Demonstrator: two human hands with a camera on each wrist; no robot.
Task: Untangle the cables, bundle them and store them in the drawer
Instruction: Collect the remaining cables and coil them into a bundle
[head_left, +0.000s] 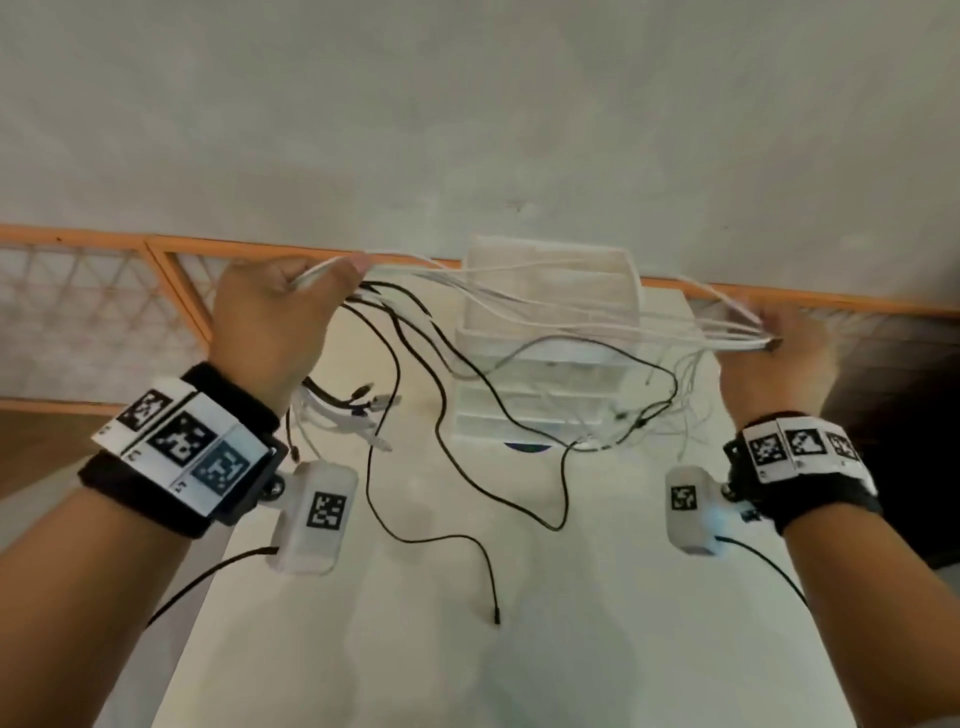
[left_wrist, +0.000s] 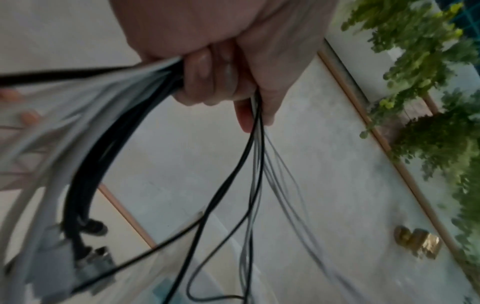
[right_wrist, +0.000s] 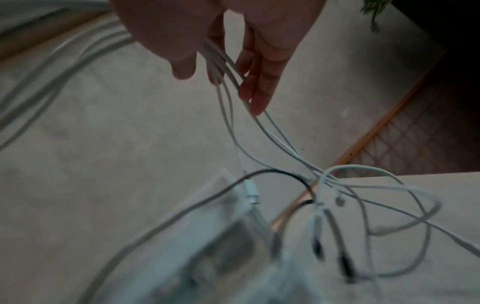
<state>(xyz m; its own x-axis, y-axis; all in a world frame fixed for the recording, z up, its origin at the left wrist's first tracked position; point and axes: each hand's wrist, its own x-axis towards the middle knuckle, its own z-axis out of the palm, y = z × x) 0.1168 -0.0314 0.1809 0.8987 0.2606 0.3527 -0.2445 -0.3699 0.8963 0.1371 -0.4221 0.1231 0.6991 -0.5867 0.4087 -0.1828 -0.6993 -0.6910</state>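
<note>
We hold cables (head_left: 519, 306) stretched left-right above table's (head_left: 415, 649) far edge, over drawer unit (head_left: 550, 332). Left hand (head_left: 275, 317) fisted round bundle; right hand (head_left: 774, 343) pinches white strands. Loose black ends hang nearer left.

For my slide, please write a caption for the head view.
Both hands stretch white cables above a clear drawer unit; black cables dangle.

My head view looks down over both wrists; each wrist view sits close, sharing the thin white and black cables (head_left: 519, 306) (left_wrist: 249, 164) (right_wrist: 272, 139).
</note>
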